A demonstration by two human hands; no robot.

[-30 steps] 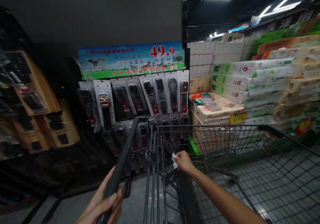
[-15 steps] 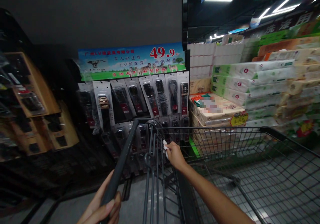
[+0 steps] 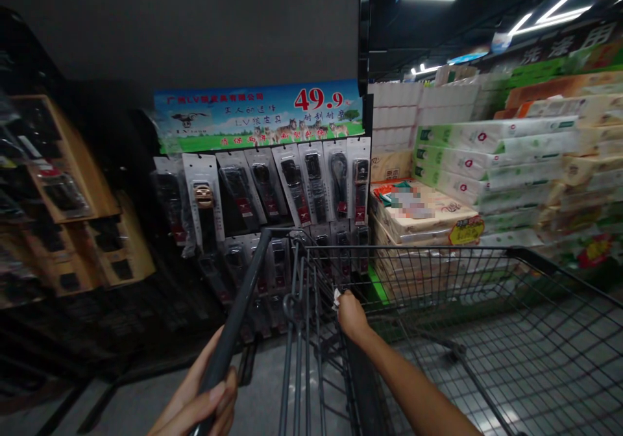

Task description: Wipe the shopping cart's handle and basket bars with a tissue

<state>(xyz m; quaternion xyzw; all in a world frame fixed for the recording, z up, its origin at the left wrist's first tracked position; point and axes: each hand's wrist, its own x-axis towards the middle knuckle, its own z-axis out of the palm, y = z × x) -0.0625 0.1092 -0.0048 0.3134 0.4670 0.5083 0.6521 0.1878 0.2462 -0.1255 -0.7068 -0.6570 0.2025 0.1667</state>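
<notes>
A dark wire shopping cart (image 3: 438, 249) fills the lower middle and right. Around its grey handle bar (image 3: 238, 300), at the lower left, my left hand (image 3: 204, 390) is wrapped. My right hand (image 3: 353, 316) is closed over the inner side of the cart, with a small crumpled white tissue (image 3: 337, 298) poking out past the fingers. Whether the tissue touches the cart wires cannot be made out.
Packaged belts (image 3: 292, 183) hang ahead under a blue and green price sign (image 3: 257, 115). Wooden display boxes (image 3: 73, 163) hang at the left. Stacked tissue packs (image 3: 491, 157) stand beyond the cart at the right.
My right hand has moved a little right and down with the white tissue, of which less now shows. My left hand keeps its hold on the handle bar.
</notes>
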